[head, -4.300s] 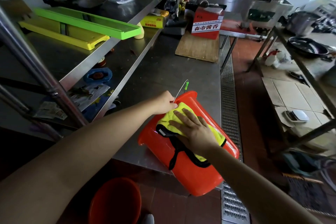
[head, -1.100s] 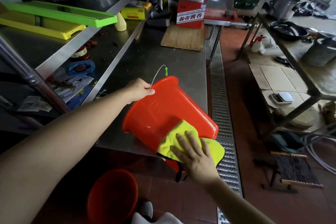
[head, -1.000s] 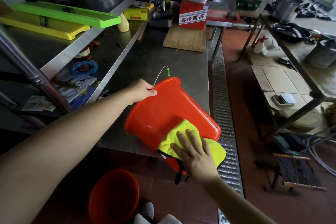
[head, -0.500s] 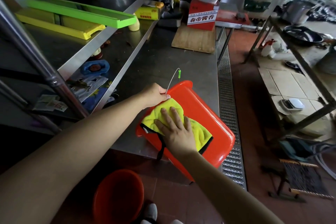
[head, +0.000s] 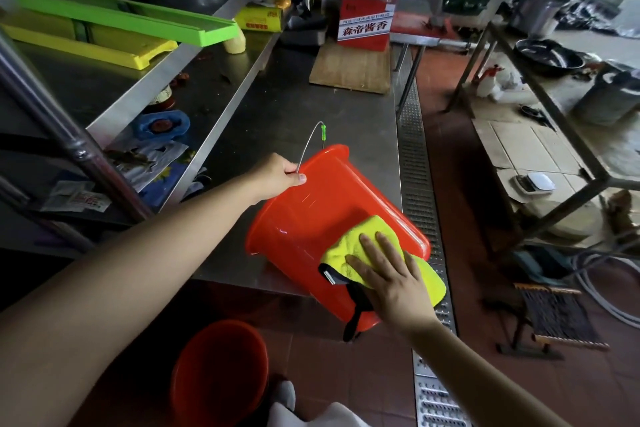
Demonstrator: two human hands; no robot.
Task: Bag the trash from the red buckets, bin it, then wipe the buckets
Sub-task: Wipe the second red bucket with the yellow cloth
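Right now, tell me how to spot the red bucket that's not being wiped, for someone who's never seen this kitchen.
Find the long steel counter along the shelving. At its near edge one red bucket lies tilted under a yellow cloth. The other red bucket stands upright on the tiled floor just below, untouched by either hand.

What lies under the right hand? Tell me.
The right hand presses flat on a yellow cloth against the tilted red bucket. The bucket wall beneath the cloth is covered.
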